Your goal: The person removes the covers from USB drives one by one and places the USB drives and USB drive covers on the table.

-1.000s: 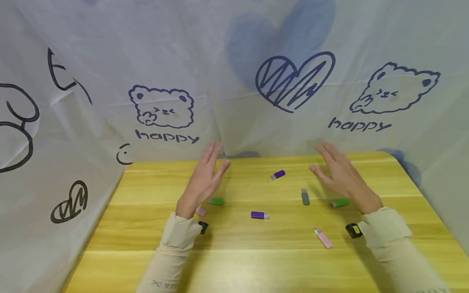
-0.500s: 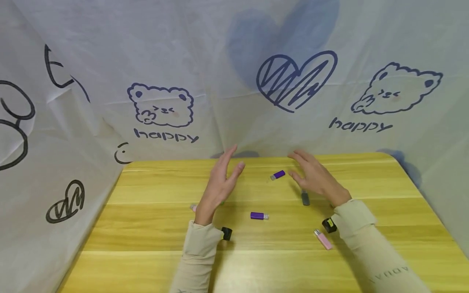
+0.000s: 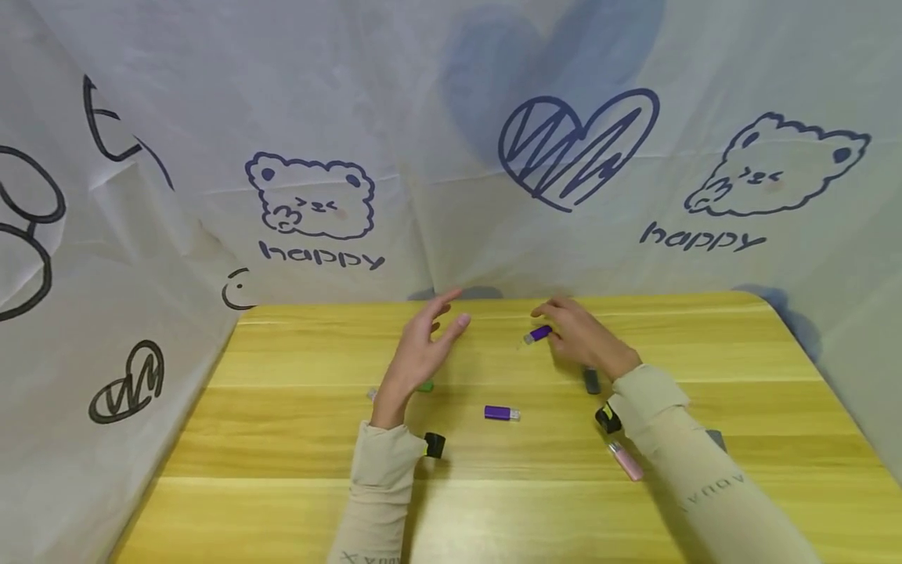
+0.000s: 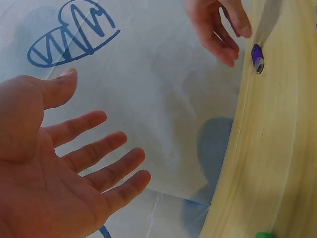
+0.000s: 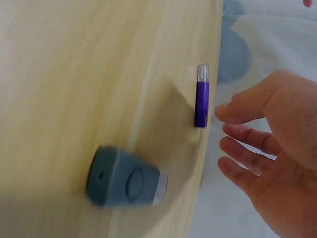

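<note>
My right hand (image 3: 583,338) hovers at the far purple USB stick (image 3: 539,334), its fingertips right by the stick's body. The right wrist view shows this purple stick (image 5: 202,101) lying on the table just past the thumb, the hand's fingers (image 5: 245,173) loosely bent with nothing between them. A grey USB stick (image 3: 591,381) lies under the right wrist. Fingers spread, my left hand (image 3: 416,354) is held empty above the table. A green USB stick (image 3: 426,386) is mostly hidden behind it. Another purple USB stick (image 3: 497,413) lies between the two arms.
A pink USB stick (image 3: 626,462) lies beside the right sleeve, and a grey piece (image 3: 717,439) shows partly from behind that sleeve. The wooden table (image 3: 268,439) ends at a white cloth (image 3: 451,196) with drawings. Both wrists carry small black devices.
My right hand has moved left and lowered to the far purple USB stick. The left hand first moved right, then stayed nearly in place. The sticks lie where they were.
</note>
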The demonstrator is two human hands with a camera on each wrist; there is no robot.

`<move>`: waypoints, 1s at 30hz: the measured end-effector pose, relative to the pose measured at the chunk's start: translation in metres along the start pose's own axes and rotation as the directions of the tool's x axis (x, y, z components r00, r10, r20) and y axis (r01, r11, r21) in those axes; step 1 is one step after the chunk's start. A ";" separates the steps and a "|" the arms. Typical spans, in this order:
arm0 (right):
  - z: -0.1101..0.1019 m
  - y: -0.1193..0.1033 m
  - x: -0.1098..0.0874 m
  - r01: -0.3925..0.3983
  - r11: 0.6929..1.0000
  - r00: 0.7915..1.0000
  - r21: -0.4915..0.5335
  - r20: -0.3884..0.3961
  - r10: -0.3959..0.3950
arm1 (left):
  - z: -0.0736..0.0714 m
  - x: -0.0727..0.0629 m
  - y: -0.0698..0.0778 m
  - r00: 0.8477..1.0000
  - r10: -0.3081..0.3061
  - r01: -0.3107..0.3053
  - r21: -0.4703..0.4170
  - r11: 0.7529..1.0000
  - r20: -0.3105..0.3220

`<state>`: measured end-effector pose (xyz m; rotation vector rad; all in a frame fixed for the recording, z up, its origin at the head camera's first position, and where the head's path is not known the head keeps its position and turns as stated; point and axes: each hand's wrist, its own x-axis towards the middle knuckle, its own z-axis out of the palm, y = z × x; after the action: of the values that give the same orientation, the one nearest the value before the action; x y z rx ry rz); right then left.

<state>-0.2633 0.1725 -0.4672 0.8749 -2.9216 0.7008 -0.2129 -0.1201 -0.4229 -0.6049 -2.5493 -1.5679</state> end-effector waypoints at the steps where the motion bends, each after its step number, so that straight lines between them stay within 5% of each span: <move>1: 0.001 -0.001 0.002 0.000 1.000 1.000 0.003 0.009 0.000 | -0.001 0.000 0.000 1.000 -0.003 0.003 -0.002 1.000 -0.005; 7: 0.008 -0.003 0.009 0.017 1.000 0.999 -0.001 0.050 -0.017 | 0.002 0.001 -0.002 1.000 0.004 -0.003 -0.029 1.000 0.025; 14: 0.012 -0.001 0.008 0.035 0.999 0.999 -0.016 0.003 -0.035 | 0.007 0.001 0.002 0.999 0.027 -0.026 -0.052 0.998 0.017; 23: 0.016 -0.004 0.005 -0.095 0.993 0.994 0.066 -0.039 0.098 | 0.021 0.001 0.002 0.999 0.007 -0.004 -0.068 0.998 0.036; 30: 0.004 -0.026 0.006 -0.104 0.980 0.974 0.172 -0.182 0.136 | 0.024 0.004 0.003 0.999 0.006 -0.008 -0.048 0.999 -0.034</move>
<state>-0.2540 0.1484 -0.4597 0.6027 -2.7927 0.9827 -0.2122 -0.0964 -0.4306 -0.5863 -2.4889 -1.6269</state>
